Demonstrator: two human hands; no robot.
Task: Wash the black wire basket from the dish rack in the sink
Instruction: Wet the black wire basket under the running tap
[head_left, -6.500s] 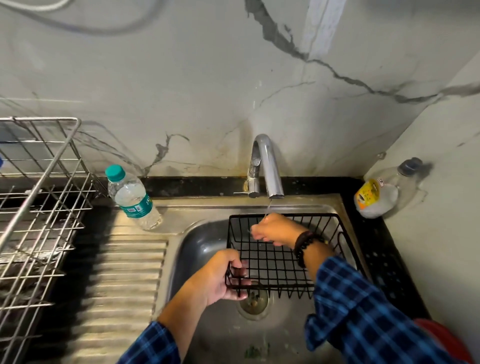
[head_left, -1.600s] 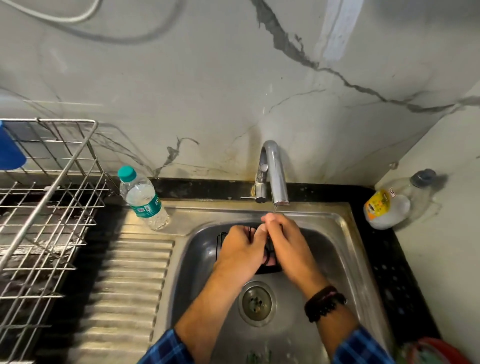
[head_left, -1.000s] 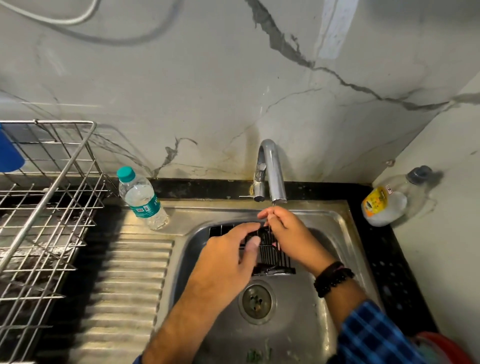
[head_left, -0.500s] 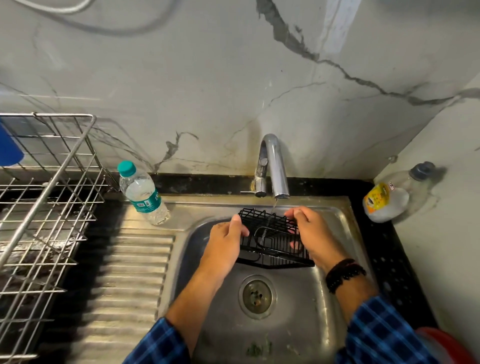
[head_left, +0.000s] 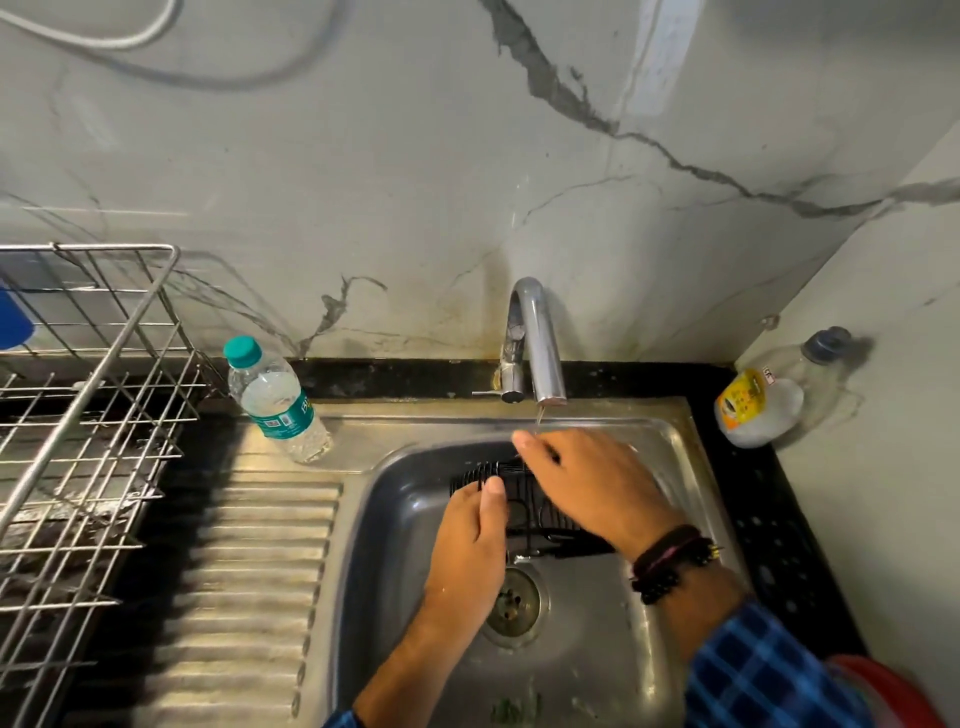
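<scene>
Washing is judged under way and not yet finished. In the stainless steel sink (head_left: 400, 525), directly below the curved chrome tap (head_left: 537, 338), the black wire basket (head_left: 522, 501) is held under a thin stream (head_left: 540, 415). Nothing is seen inside it. It is grasped by the left hand (head_left: 467, 540). The right hand (head_left: 592, 483) is laid over its wires, and its grip cannot be determined.

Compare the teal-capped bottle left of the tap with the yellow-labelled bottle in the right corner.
The teal-capped bottle is slim with a teal label; the yellow-labelled bottle is squat with a dark cap. The teal-capped bottle stands on the steel sink ledge, the yellow-labelled bottle on the black counter. Both are clear and capped.
</scene>
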